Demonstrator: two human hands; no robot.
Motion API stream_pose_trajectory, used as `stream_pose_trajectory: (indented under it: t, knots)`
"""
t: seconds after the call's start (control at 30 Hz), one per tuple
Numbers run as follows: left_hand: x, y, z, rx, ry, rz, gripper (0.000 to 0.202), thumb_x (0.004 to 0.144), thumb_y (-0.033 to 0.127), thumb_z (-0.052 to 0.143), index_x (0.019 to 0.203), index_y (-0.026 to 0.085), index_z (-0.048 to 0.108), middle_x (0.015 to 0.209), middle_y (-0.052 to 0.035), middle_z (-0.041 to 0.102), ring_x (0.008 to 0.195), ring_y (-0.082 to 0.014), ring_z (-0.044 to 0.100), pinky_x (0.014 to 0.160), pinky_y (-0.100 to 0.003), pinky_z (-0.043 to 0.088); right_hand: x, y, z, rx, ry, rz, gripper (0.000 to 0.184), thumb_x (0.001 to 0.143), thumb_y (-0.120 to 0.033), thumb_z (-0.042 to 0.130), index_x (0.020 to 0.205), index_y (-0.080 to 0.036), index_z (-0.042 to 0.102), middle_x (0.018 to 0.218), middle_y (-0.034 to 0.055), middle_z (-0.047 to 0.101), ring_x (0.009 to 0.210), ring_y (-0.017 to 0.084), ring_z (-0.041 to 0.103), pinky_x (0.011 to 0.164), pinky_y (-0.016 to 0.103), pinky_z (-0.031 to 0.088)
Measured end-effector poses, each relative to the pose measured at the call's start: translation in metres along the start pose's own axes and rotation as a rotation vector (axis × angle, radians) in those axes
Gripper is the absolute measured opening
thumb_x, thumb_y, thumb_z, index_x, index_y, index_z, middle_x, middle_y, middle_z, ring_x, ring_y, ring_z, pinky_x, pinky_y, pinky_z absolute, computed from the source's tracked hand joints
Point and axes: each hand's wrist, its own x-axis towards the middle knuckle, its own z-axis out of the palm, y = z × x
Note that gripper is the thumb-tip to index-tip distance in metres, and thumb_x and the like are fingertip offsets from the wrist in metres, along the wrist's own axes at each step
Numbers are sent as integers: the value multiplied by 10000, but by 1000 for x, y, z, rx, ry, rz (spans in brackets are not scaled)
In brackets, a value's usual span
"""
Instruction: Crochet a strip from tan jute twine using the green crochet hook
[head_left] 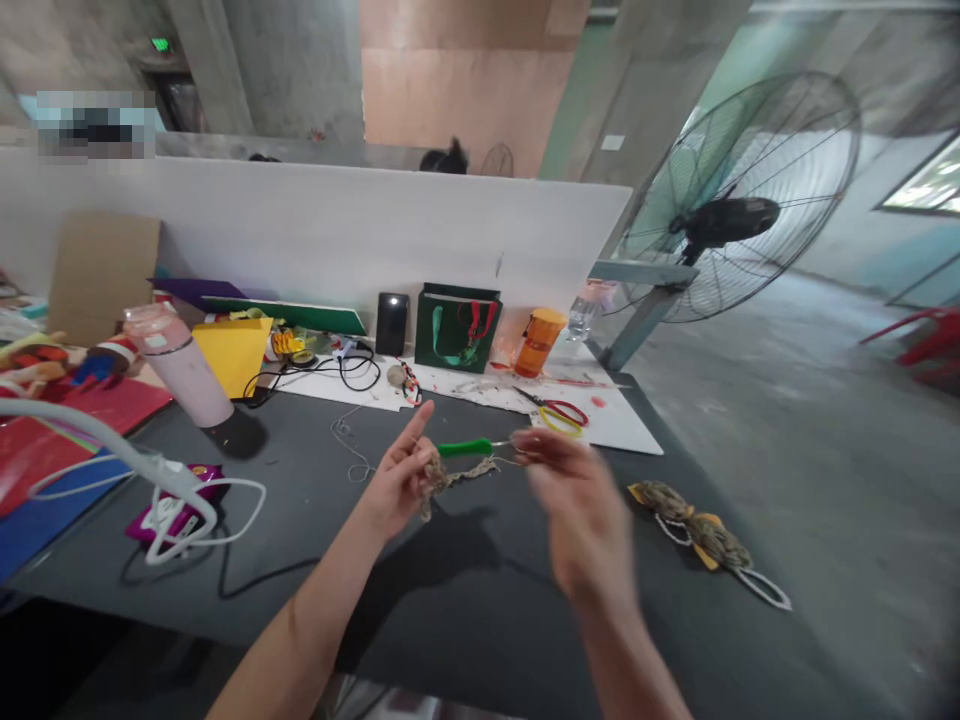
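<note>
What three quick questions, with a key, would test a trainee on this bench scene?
1. What is the green-handled tool between the left hand and the right hand, beside the twine piece?
2. True or false: the scissors with red and yellow handles lie on the white sheet.
3. Which hand is blurred by motion: A, left; B, right?

Key: 1, a crochet hook; 2, true; 3, B.
</note>
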Motion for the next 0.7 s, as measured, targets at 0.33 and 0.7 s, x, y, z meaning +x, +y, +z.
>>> stream_pose_trajectory:
  t: [0.33, 0.7]
  knots:
    - [-4, -7, 0, 379, -27, 66, 642, 823, 351, 786, 1428, 316, 572, 678, 62, 530, 514, -53, 381, 472, -190, 311, 11, 28, 43, 308, -130, 160, 274, 882, -491, 688, 871, -219, 727, 817, 25, 678, 741, 169, 635, 664, 266, 535]
    - [-6, -10, 5, 388, 3, -6, 693, 783, 379, 818, 1427, 290, 580, 805, 22, 603, 706, -101, 523, 696, -228, 466, -7, 29, 35, 427, 32, 351, 204, 812, -410, 786, 840, -209, 764, 819, 34, 731, 400, 70, 497, 326, 199, 381]
